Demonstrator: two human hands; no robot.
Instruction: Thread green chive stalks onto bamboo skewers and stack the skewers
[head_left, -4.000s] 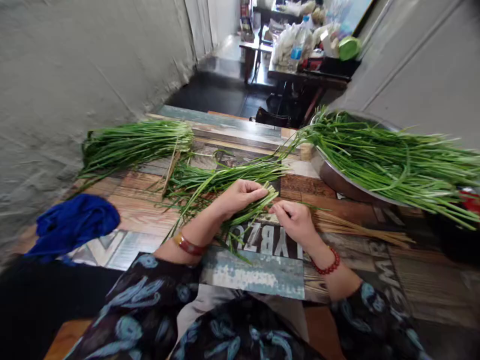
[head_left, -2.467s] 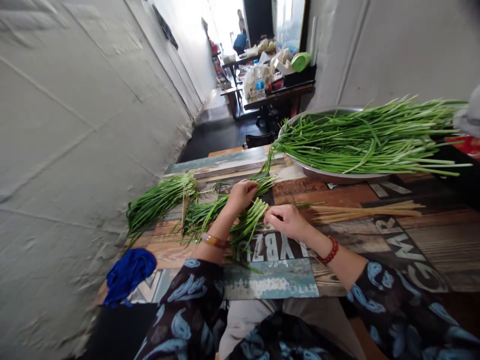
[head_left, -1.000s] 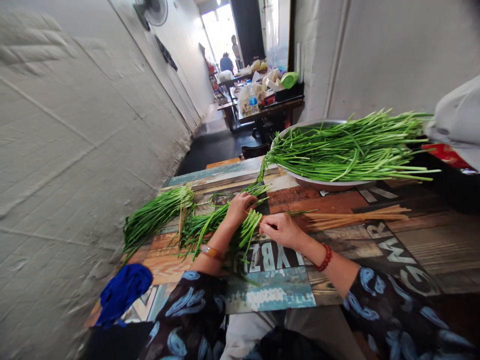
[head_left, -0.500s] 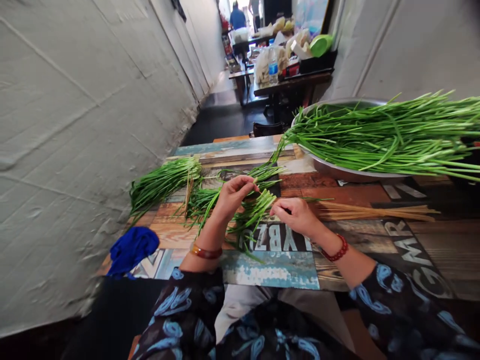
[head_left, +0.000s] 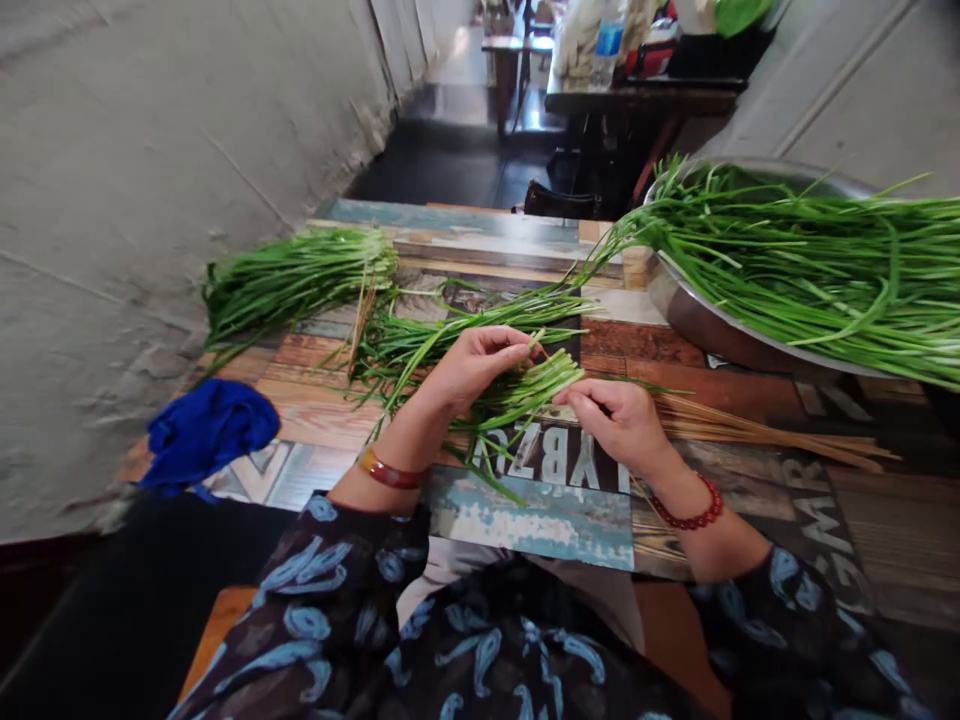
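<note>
My left hand is closed in a pinch on the pale stem ends of some green chives above the table. Close by on the right, my right hand is closed round a thin wooden skewer, part of which shows beneath the wrist. Its tip seems to run by the pale stem ends, partly hidden by the fingers. Loose chives lie behind my left hand. Farther left, a neat bunch of chives rests with several skewers beside its pale ends.
Long chives overflow a big metal bowl at the right. Several loose skewers lie right of my right hand. A blue cloth sits at the table's left edge, near the wall. Behind stands another table with a water bottle.
The camera view has tipped downward and come closer. My right hand has drawn nearer to the stem ends in my left hand. Both hands keep their pinches.
</note>
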